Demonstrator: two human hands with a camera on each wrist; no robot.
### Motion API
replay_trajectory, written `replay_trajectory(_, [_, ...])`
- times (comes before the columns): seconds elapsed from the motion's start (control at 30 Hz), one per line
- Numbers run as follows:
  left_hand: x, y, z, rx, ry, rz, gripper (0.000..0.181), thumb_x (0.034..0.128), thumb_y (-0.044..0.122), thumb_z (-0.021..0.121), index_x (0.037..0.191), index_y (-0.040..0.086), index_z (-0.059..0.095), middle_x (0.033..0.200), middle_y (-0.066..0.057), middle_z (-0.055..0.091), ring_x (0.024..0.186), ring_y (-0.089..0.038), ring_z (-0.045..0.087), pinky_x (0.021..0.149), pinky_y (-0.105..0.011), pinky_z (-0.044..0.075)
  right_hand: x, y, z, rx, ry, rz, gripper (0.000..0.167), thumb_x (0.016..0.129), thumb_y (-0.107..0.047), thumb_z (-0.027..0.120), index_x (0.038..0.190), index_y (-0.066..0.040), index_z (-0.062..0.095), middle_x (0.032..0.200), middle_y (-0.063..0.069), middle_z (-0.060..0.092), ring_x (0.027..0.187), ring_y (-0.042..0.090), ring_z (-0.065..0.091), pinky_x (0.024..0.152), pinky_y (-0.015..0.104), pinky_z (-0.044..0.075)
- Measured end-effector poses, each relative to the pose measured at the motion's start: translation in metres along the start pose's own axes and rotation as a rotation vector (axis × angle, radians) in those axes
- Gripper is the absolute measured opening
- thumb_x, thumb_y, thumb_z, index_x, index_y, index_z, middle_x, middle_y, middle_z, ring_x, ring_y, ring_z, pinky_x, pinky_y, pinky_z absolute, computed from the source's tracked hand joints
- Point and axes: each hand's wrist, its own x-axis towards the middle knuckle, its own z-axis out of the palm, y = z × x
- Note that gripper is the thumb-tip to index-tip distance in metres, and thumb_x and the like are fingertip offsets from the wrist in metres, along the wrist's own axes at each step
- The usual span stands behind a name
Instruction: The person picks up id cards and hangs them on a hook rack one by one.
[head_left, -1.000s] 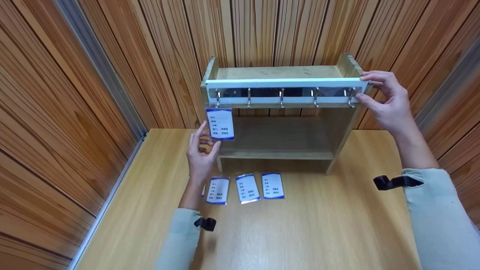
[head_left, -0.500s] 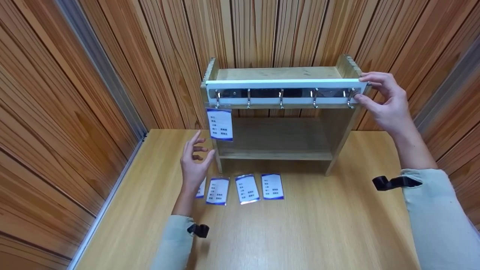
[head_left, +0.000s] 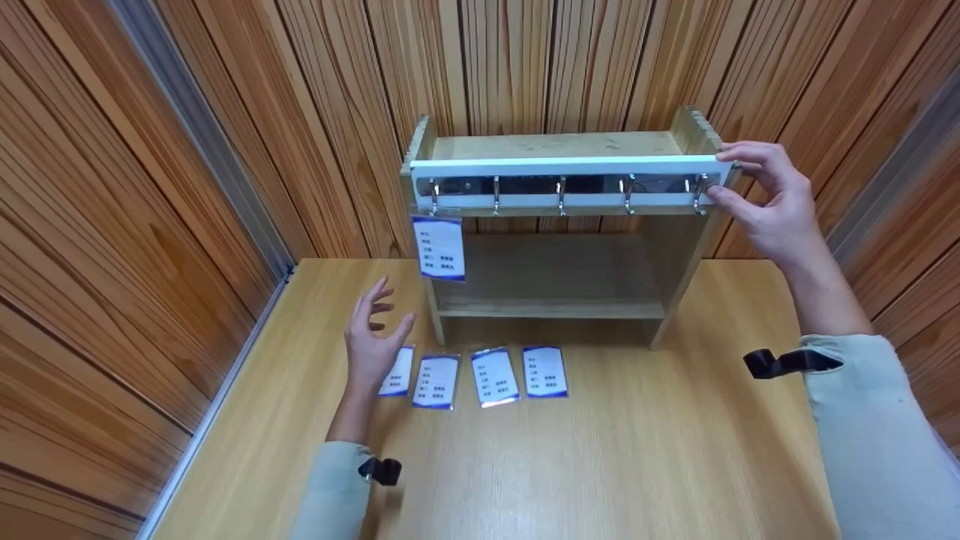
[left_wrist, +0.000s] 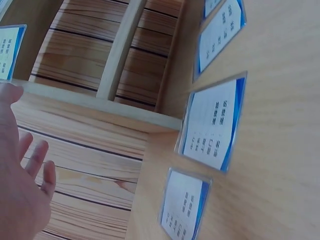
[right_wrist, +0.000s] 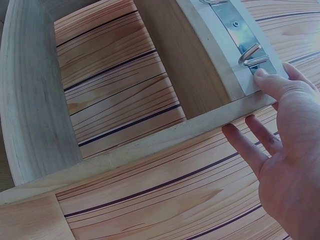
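A white hook rack (head_left: pixel 525 165) with several metal hooks runs along the front of a wooden shelf (head_left: pixel 555 309). My right hand (head_left: pixel 776 199) grips the rack's right end, thumb on the front face and index finger over the top edge. From the leftmost hook hangs a clear-sleeved badge card (head_left: pixel 439 249) with blue edges. Holding nothing, my left hand (head_left: pixel 371 346) is apart from that badge, below and left of it, fingers spread. The leftmost card (head_left: pixel 397 377) on the table lies beside this hand, which partly covers it in the head view.
More badge cards, a second (head_left: pixel 435 382), a third (head_left: pixel 495 376) and a fourth card (head_left: pixel 545 372), lie in a row on the wooden table (head_left: pixel 600 465) before the shelf. Wood-plank walls (head_left: pixel 330 112) stand behind and at both sides.
My left hand has moved away from the hanging badge, down and to the left, uncovering more of the leftmost table card. The right hand stays on the rack.
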Motion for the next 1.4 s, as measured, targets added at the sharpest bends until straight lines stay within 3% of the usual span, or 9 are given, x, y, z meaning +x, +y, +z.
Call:
replay_trajectory(0.3, [-0.003, -0.012, -0.015, 0.043, -0.015, -0.057, 0.072, 0.1008, 0.019, 0.085, 0.166, 0.015, 0.054, 0.161, -0.018, 0.062, 0.15, -0.04, 0.056, 0.119, -0.061, 0.045, -0.001, 0.0, 0.0, -0.013, -0.002, 0.013, 0.045, 0.104, 0.003, 0.074, 0.147, 0.0, 0.066, 0.147, -0.012, 0.062, 0.141, 0.01, 0.058, 0.128, 0.028, 0.046])
replay_trajectory(0.43, [-0.003, -0.017, -0.019, 0.102, -0.018, -0.081, 0.076, 0.0979, 0.024, 0.088, 0.166, 0.018, 0.055, 0.165, -0.015, 0.058, 0.155, -0.036, 0.047, 0.127, -0.066, 0.037, 0.0, -0.001, -0.001, -0.013, 0.001, 0.01, 0.044, 0.104, 0.003, 0.074, 0.147, 0.001, 0.066, 0.146, -0.013, 0.062, 0.141, 0.01, 0.058, 0.128, 0.029, 0.045])
replay_trajectory(0.73, [-0.005, -0.024, -0.021, 0.214, -0.056, -0.109, 0.081, 0.0941, 0.031, 0.091, 0.167, 0.023, 0.056, 0.175, -0.016, 0.044, 0.164, -0.041, 0.032, 0.132, -0.072, 0.026, 0.0, -0.001, 0.0, -0.004, 0.006, 0.004, 0.045, 0.103, 0.004, 0.074, 0.147, 0.001, 0.066, 0.145, -0.014, 0.063, 0.141, 0.011, 0.059, 0.128, 0.029, 0.046])
replay_trajectory(1.13, [-0.007, -0.034, -0.03, 0.258, -0.224, -0.213, 0.082, 0.094, 0.045, 0.091, 0.165, 0.022, 0.058, 0.185, -0.01, 0.029, 0.171, -0.044, 0.021, 0.135, -0.075, 0.022, 0.001, 0.0, 0.0, -0.016, 0.006, 0.014, 0.045, 0.104, 0.002, 0.075, 0.148, 0.0, 0.065, 0.144, -0.015, 0.062, 0.14, 0.009, 0.058, 0.126, 0.027, 0.047])
replay_trajectory(1.4, [-0.007, -0.041, -0.029, 0.298, -0.328, -0.291, 0.075, 0.0979, 0.028, 0.088, 0.166, 0.023, 0.057, 0.186, -0.013, 0.025, 0.171, -0.052, 0.017, 0.136, -0.08, 0.019, 0.001, 0.002, 0.0, -0.025, 0.003, 0.027, 0.045, 0.104, 0.001, 0.074, 0.149, -0.001, 0.065, 0.145, -0.017, 0.061, 0.141, 0.008, 0.058, 0.126, 0.028, 0.046])
